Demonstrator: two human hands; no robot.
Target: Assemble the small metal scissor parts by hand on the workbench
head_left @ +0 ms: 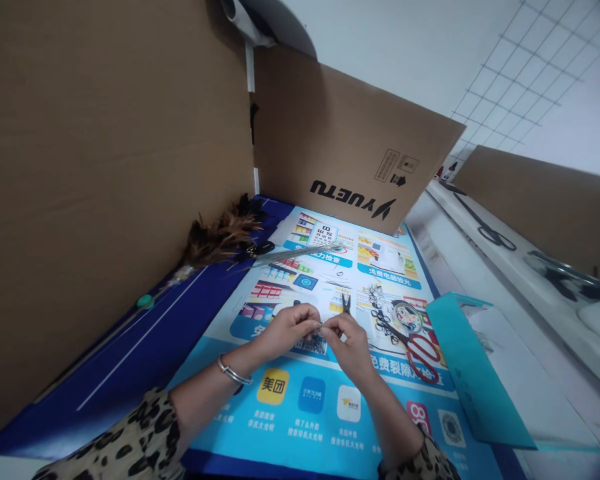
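Red-handled scissors crowd the right hand; blue strip leftward seems passable.

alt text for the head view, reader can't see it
Left hand and right hand meet in a pinch over a printed sheet; anything between them is too small to tell. Red-handled scissors and a teal folder or box lie to the right, brown feathers to the left, a cardboard panel behind.

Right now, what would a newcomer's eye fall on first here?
Probably the cardboard panel standing at the far end of the poster, with its upside-down YUETU print. Next, the brown feathers beside the left cardboard wall, and the red-handled scissors lying right of the right hand.
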